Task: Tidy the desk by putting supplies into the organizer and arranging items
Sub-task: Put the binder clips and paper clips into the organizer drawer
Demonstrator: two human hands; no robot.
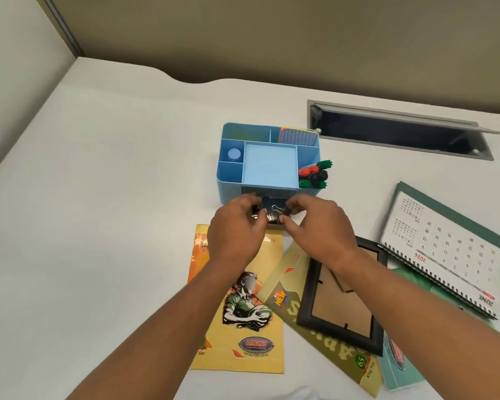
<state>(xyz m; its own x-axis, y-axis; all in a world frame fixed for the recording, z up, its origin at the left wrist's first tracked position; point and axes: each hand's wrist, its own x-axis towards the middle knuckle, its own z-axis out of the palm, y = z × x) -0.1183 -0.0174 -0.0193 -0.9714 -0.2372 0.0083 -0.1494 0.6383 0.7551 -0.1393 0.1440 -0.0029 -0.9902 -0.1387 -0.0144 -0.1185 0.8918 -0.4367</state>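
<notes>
Yellow notebooks [243, 327] and a black picture frame [341, 336] lie nearest you. Beyond them, your left hand [237, 226] and right hand [318, 226] both pinch a cluster of binder clips [274, 216] just before the blue organizer [231, 174]. They look light, stiff and slick, so grip the bodies, not the wire loops. Its compartments hold a capped bottle [234, 155], markers [315, 174] and a notepad [296, 137].

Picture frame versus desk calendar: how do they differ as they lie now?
The picture frame is black and lies face down, brown backing up; the desk calendar is white-paged and spiral-bound, with a green cover. The picture frame rests on an olive-yellow booklet; the desk calendar lies further right, its print upside down to the camera. Both are outside the blue organizer.
</notes>
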